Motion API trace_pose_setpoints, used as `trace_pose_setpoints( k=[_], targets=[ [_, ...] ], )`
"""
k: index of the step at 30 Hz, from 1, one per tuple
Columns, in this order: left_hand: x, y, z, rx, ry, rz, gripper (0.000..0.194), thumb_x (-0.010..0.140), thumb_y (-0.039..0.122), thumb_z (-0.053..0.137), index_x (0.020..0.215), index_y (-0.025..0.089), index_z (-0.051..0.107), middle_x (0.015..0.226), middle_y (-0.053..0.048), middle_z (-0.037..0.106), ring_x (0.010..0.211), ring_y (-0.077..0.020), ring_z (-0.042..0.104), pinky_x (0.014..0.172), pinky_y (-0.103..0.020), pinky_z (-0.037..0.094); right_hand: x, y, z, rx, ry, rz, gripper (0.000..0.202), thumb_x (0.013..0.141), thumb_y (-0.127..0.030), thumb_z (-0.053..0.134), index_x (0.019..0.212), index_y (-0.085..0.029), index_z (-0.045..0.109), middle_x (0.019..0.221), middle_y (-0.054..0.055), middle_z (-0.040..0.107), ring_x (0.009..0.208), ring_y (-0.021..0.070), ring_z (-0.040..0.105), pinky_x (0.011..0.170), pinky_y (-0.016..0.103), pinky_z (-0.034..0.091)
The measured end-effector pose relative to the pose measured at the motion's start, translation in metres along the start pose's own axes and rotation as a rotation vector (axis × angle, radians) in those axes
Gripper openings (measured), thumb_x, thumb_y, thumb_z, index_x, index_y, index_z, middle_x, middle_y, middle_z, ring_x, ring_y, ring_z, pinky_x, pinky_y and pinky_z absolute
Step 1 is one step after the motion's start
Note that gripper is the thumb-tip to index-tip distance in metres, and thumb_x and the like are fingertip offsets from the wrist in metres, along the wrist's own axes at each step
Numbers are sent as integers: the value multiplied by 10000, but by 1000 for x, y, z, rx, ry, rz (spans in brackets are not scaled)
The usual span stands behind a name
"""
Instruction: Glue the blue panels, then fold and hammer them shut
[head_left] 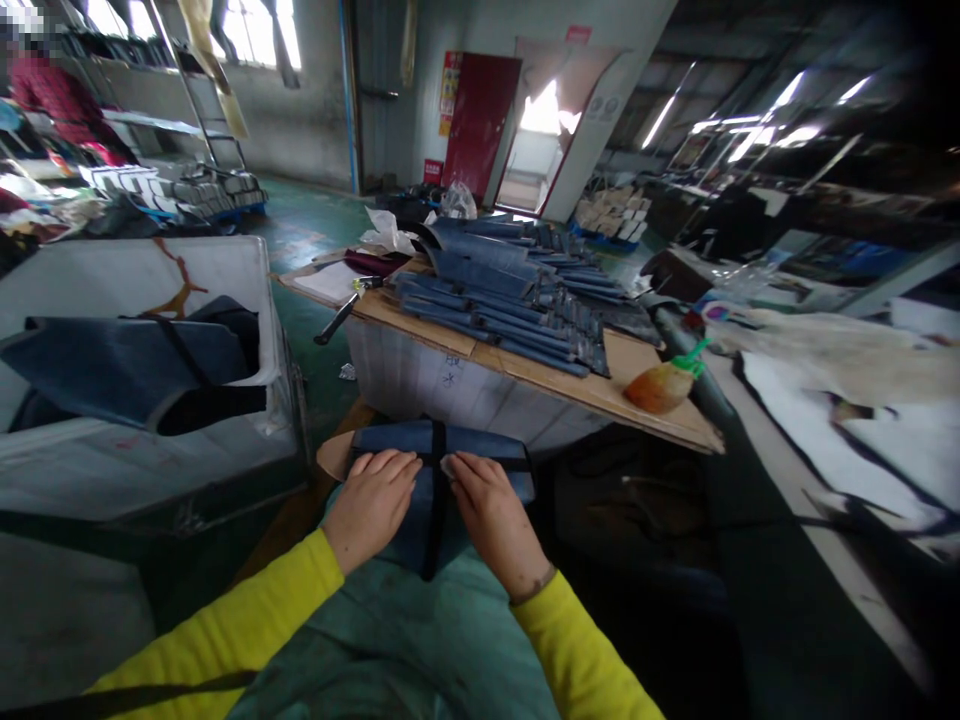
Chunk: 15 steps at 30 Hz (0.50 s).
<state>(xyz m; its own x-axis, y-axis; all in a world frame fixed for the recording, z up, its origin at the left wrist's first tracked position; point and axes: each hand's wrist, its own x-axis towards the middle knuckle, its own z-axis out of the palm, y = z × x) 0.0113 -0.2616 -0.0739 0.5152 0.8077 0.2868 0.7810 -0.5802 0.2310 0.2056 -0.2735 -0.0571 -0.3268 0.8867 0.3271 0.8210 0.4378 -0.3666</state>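
A stiff blue piece (pixel 480 440) with crossing black straps rests on my lap, over a green apron (pixel 420 640). I cannot tell exactly what kind of article it is. My left hand (pixel 373 505) grips it left of the upright strap, fingers together and bent over the crosswise black band. On the other side of that strap, my right hand (pixel 495 515) is closed on the band, its fingertips close to the crossing. The undersides of both hands are hidden. A tan flap (pixel 336 455) sticks out at the piece's left end.
Ahead, a cardboard-topped bin (pixel 450 390) carries stacked blue pieces (pixel 495 300), a hammer (pixel 341 315) and an orange-brown bottle with a green nozzle (pixel 660 385). A white bin (pixel 255 270) at left holds a larger blue strapped piece (pixel 127 365). A person (pixel 64 100) stands far left.
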Motion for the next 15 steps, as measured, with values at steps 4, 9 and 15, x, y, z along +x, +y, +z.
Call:
trace_pose_setpoints(
  k=[4, 9, 15],
  targets=[
    [-1, -2, -2, -6, 1, 2, 328, 917, 183, 381, 1212, 181, 523, 1222, -60, 565, 1120, -225, 460, 923, -403, 341, 13, -17, 14, -14, -46, -28, 362, 885, -97, 400, 1220, -123, 535, 1183, 102, 561, 1073, 188, 467, 950, 320, 426],
    [-5, -11, -3, -4, 16, -24, 322, 914, 185, 387, 1204, 177, 527, 1210, -59, 570, 1118, -228, 463, 925, -406, 349, 21, -27, 31, -89, -143, 18, 451, 846, -46, 414, 1280, -148, 486, 1252, 88, 532, 1111, 202, 450, 901, 320, 457],
    [-18, -34, -8, 12, 35, -43, 311, 902, 169, 409, 1185, 168, 537, 1204, -55, 575, 1115, -221, 470, 930, -397, 361, 33, -45, 40, -113, -199, -2, 441, 859, -63, 387, 1285, -135, 478, 1286, 79, 511, 1142, 207, 428, 926, 319, 435]
  ],
)
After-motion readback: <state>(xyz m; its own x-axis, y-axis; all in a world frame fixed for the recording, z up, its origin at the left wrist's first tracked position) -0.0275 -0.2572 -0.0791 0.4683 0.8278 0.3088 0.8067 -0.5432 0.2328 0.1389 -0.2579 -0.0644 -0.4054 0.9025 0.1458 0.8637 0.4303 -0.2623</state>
